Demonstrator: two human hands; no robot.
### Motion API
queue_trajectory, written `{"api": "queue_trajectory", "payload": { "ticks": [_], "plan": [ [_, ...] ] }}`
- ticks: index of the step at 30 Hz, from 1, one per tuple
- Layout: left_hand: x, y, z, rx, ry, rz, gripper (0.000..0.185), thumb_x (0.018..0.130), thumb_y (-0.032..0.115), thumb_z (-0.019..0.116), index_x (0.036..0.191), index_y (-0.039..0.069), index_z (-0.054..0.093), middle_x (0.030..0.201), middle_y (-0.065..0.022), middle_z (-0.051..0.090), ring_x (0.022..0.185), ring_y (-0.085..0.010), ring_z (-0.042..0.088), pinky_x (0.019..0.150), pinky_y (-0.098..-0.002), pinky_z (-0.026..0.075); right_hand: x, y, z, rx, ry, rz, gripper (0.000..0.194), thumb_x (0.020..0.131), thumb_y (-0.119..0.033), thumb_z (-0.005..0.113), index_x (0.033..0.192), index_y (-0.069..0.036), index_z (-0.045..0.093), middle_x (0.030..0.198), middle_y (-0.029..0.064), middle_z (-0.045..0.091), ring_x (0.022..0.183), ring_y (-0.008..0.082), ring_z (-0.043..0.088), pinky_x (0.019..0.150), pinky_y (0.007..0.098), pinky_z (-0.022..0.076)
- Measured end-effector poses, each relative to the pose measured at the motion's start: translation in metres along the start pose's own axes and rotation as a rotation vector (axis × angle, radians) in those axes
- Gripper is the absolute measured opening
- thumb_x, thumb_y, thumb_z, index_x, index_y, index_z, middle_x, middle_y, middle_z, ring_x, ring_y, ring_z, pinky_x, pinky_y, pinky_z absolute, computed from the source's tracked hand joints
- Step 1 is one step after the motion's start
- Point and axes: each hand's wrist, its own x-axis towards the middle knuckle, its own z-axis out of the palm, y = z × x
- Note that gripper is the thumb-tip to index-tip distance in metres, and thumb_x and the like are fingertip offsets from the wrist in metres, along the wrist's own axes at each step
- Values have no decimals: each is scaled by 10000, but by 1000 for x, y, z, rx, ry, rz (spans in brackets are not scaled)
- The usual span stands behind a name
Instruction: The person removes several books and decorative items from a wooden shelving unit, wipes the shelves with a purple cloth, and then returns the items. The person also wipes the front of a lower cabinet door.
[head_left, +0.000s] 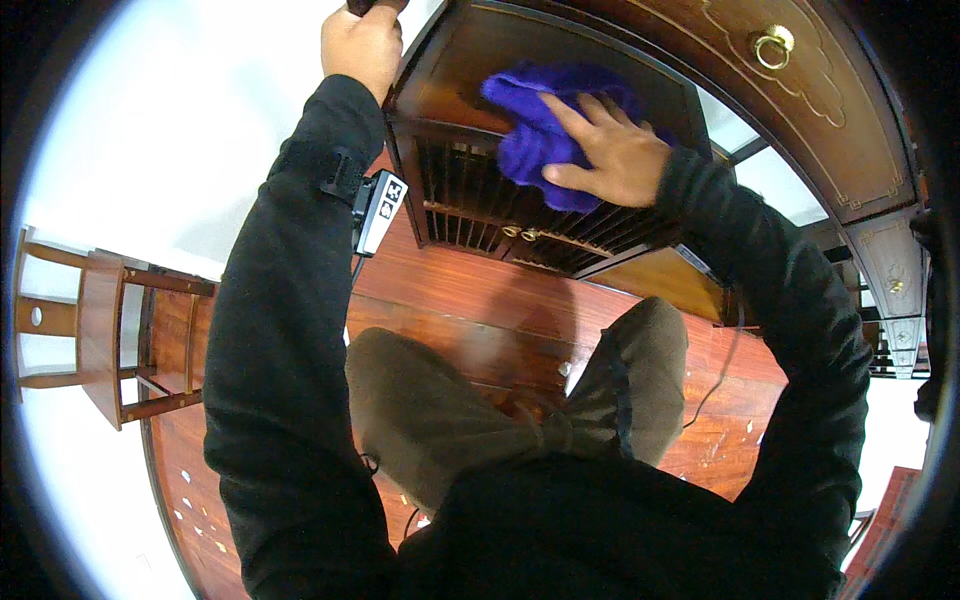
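A bunched purple cloth (559, 142) lies against the dark wooden surface (465, 56) of a cabinet. My right hand (611, 154) rests on the cloth with its fingers spread, pressing it to the wood just above the slatted doors. At the top edge of the view, my left hand (364, 46) is closed around a dark part at the cabinet's left corner; what exactly that part is cannot be told. Two small round brass-coloured knobs (520, 233) sit on the slatted doors (465, 184) below the cloth.
Carved drawer fronts (825, 112) with a brass ring pull (774, 46) curve along the upper right. A wooden chair (101, 330) stands at the left by the white wall (150, 150). Small scraps and thin cables (727, 367) lie on the reddish wooden floor (450, 285).
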Motion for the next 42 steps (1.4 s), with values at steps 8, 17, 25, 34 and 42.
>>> {"api": "queue_trajectory", "payload": {
  "ticks": [8, 17, 25, 34, 42],
  "plan": [
    [-2, 7, 7, 90, -5, -47, 323, 880, 209, 557, 594, 114, 438, 471, 21, 381, 350, -103, 361, 340, -257, 265, 69, -51, -2, 34, 31, 1, 714, 908, -616, 358, 1489, -266, 135, 1478, 242, 248, 1327, 513, 249, 1001, 721, 230],
    [-2, 10, -5, 40, 19, -40, 290, 879, 182, 543, 615, 121, 439, 472, 26, 351, 350, -102, 340, 339, -264, 265, 102, 19, -4, 0, -176, -11, 561, 983, -408, 303, 1463, -126, 241, 1484, 275, 210, 1310, 469, 317, 1101, 461, 280],
    [-4, 9, 9, 23, -61, -53, 315, 862, 197, 597, 595, 112, 453, 475, 18, 385, 359, -106, 360, 340, -265, 264, 90, 124, 17, -219, -278, 245, 553, 988, -385, 295, 1436, -60, 290, 1476, 277, 214, 1325, 457, 284, 1093, 479, 297],
    [2, -5, 7, 58, -69, 53, 242, 844, 202, 623, 668, 55, 549, 528, 3, 474, 425, -117, 425, 421, -272, 326, 119, -13, -3, 110, -29, 4, 681, 939, -569, 327, 1468, -145, 255, 1475, 267, 250, 1310, 454, 330, 1106, 456, 261],
    [2, -5, 16, 80, -112, 82, 218, 851, 146, 595, 682, 62, 485, 538, 5, 424, 428, -102, 397, 397, -255, 308, 82, -49, -17, 176, 67, -277, 587, 921, -497, 449, 1399, -164, 378, 1299, 215, 471, 1157, 416, 499, 964, 528, 409]
  ]
}}
